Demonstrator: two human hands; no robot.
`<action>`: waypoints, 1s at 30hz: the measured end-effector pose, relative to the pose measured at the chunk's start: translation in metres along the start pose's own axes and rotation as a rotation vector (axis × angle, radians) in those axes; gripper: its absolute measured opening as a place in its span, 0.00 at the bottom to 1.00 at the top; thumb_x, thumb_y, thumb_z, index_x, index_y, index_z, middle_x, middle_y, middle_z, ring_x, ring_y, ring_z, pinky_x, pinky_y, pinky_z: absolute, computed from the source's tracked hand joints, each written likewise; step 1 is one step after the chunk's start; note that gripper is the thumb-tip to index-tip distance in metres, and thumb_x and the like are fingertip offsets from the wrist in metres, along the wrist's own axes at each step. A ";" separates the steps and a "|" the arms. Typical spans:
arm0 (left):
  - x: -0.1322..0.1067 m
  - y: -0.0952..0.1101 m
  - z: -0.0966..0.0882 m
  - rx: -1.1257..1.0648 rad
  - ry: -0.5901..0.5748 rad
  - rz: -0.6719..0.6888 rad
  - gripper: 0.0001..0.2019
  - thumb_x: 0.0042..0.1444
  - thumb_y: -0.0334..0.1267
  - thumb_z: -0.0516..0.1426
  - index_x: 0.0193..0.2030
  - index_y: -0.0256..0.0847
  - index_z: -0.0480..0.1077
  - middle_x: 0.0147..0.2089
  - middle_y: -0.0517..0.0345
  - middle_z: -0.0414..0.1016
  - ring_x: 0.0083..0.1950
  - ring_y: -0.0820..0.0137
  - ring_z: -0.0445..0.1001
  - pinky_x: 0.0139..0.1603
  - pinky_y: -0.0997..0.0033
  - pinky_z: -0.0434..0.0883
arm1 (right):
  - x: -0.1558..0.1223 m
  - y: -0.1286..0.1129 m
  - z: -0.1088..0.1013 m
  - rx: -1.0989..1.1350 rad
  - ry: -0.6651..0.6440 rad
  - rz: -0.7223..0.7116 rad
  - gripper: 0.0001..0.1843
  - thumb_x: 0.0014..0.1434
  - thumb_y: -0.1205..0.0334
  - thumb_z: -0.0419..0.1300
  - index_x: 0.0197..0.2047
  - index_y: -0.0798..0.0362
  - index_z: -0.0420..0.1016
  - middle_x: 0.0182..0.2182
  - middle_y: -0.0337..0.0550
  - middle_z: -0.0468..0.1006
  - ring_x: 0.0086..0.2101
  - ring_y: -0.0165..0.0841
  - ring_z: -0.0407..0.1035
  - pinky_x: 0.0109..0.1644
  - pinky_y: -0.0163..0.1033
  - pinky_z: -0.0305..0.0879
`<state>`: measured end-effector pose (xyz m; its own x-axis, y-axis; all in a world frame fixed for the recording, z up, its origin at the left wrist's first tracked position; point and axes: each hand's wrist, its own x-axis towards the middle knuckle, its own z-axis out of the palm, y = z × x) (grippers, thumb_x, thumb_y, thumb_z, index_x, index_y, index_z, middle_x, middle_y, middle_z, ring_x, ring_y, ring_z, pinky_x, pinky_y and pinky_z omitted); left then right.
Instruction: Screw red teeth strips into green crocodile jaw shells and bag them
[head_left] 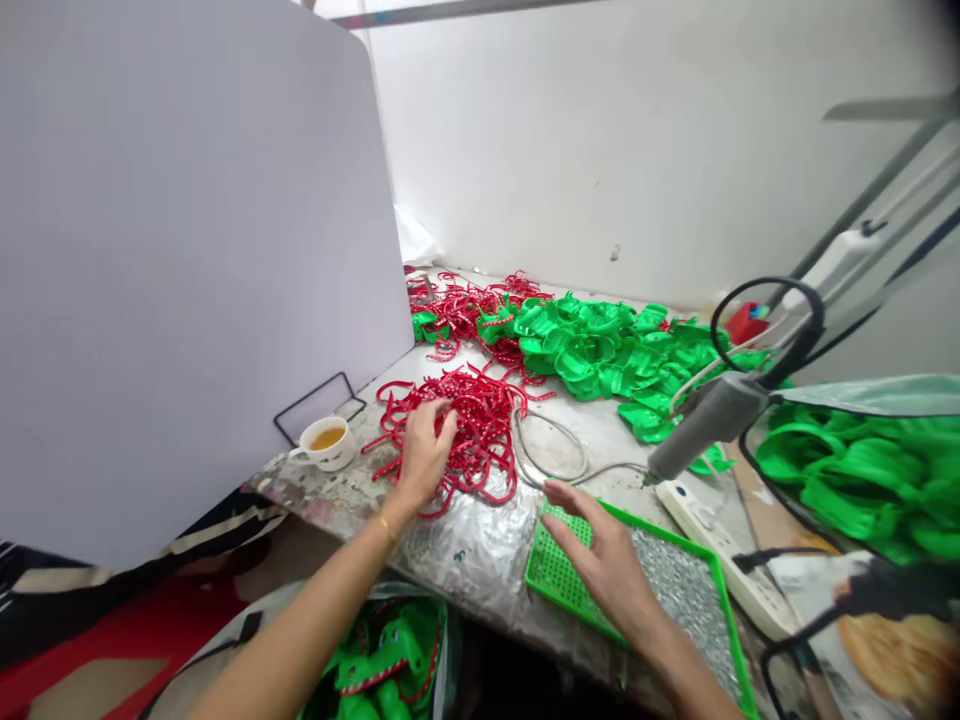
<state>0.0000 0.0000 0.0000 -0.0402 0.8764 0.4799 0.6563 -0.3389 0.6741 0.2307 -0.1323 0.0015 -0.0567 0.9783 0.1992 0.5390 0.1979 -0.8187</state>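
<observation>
My left hand (pixel 424 450) reaches into a pile of red curved plastic pieces (pixel 469 430) on the worktable, its fingers curled down among them. Whether it grips one is hidden. My right hand (pixel 604 560) hovers flat and open over the left end of a green perforated tray (pixel 562 575) lined with foil, holding nothing. Behind lies a large heap of green plastic jaw parts (pixel 607 350), with more red pieces (pixel 472 305) beyond it.
A cup of yellow liquid (pixel 326 442) stands left by a white partition board (pixel 187 250). A grey glue gun (pixel 709 420) hangs on a stand at right, above a white power strip (pixel 720 540). A bag of green parts (pixel 862 475) sits far right; another bag (pixel 382 660) sits below the table.
</observation>
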 end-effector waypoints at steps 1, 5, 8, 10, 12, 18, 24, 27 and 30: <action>-0.012 0.011 0.003 -0.026 -0.034 0.036 0.14 0.61 0.44 0.48 0.49 0.42 0.67 0.49 0.51 0.72 0.51 0.65 0.69 0.55 0.61 0.65 | 0.013 0.005 -0.004 -0.024 0.044 0.007 0.21 0.61 0.51 0.55 0.54 0.52 0.68 0.50 0.48 0.74 0.50 0.38 0.70 0.56 0.46 0.65; -0.053 0.033 0.020 -0.034 -0.171 0.258 0.14 0.60 0.39 0.50 0.51 0.42 0.66 0.51 0.49 0.72 0.54 0.63 0.68 0.57 0.58 0.66 | 0.098 0.016 -0.014 -0.161 0.262 -0.084 0.23 0.60 0.51 0.55 0.55 0.55 0.69 0.49 0.51 0.74 0.48 0.40 0.70 0.53 0.46 0.67; -0.077 0.022 0.034 0.113 -0.176 0.374 0.21 0.58 0.37 0.52 0.59 0.43 0.61 0.59 0.46 0.67 0.62 0.59 0.63 0.64 0.50 0.59 | 0.176 0.010 -0.010 -0.210 0.383 -0.110 0.25 0.61 0.51 0.54 0.57 0.57 0.67 0.52 0.54 0.71 0.51 0.40 0.66 0.57 0.45 0.62; -0.091 0.008 0.042 0.218 -0.209 0.441 0.24 0.58 0.37 0.52 0.62 0.45 0.58 0.63 0.46 0.64 0.65 0.57 0.60 0.66 0.44 0.55 | 0.225 0.004 -0.004 -0.249 0.446 -0.100 0.25 0.61 0.52 0.54 0.57 0.58 0.66 0.53 0.54 0.70 0.53 0.40 0.64 0.59 0.44 0.59; -0.100 -0.004 0.048 0.302 -0.281 0.497 0.26 0.58 0.38 0.51 0.64 0.44 0.56 0.65 0.46 0.61 0.66 0.56 0.58 0.66 0.41 0.54 | 0.267 0.001 0.001 -0.288 0.488 -0.067 0.25 0.61 0.53 0.54 0.57 0.58 0.67 0.53 0.54 0.70 0.53 0.40 0.63 0.59 0.43 0.58; -0.103 -0.015 0.051 0.456 -0.382 0.573 0.30 0.61 0.45 0.49 0.68 0.42 0.48 0.69 0.49 0.53 0.69 0.59 0.53 0.65 0.44 0.54 | 0.356 0.026 -0.024 -0.444 0.557 0.105 0.18 0.63 0.54 0.54 0.52 0.56 0.69 0.51 0.48 0.70 0.51 0.38 0.65 0.56 0.51 0.61; -0.097 -0.019 0.051 0.484 -0.337 0.627 0.34 0.59 0.57 0.46 0.67 0.42 0.51 0.68 0.53 0.57 0.68 0.62 0.54 0.69 0.51 0.44 | 0.399 0.078 -0.085 -0.603 0.627 0.390 0.20 0.62 0.55 0.56 0.55 0.55 0.66 0.54 0.49 0.67 0.53 0.40 0.64 0.56 0.53 0.62; -0.095 -0.029 0.060 0.471 -0.251 0.700 0.35 0.57 0.61 0.46 0.64 0.39 0.59 0.64 0.50 0.64 0.67 0.60 0.56 0.70 0.49 0.33 | 0.407 0.106 -0.114 -0.658 0.638 0.556 0.21 0.62 0.53 0.56 0.55 0.53 0.66 0.57 0.50 0.64 0.55 0.41 0.60 0.59 0.55 0.58; -0.094 -0.041 0.071 0.462 -0.152 0.756 0.29 0.58 0.56 0.48 0.59 0.40 0.64 0.59 0.49 0.69 0.66 0.58 0.58 0.69 0.44 0.31 | 0.405 0.133 -0.146 -0.716 0.646 0.679 0.27 0.59 0.47 0.58 0.57 0.52 0.65 0.60 0.51 0.59 0.60 0.46 0.53 0.62 0.58 0.50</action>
<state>0.0307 -0.0444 -0.1127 0.6041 0.5221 0.6020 0.7060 -0.7010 -0.1005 0.4019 0.2813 0.0515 0.7489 0.6165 0.2430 0.6548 -0.6321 -0.4143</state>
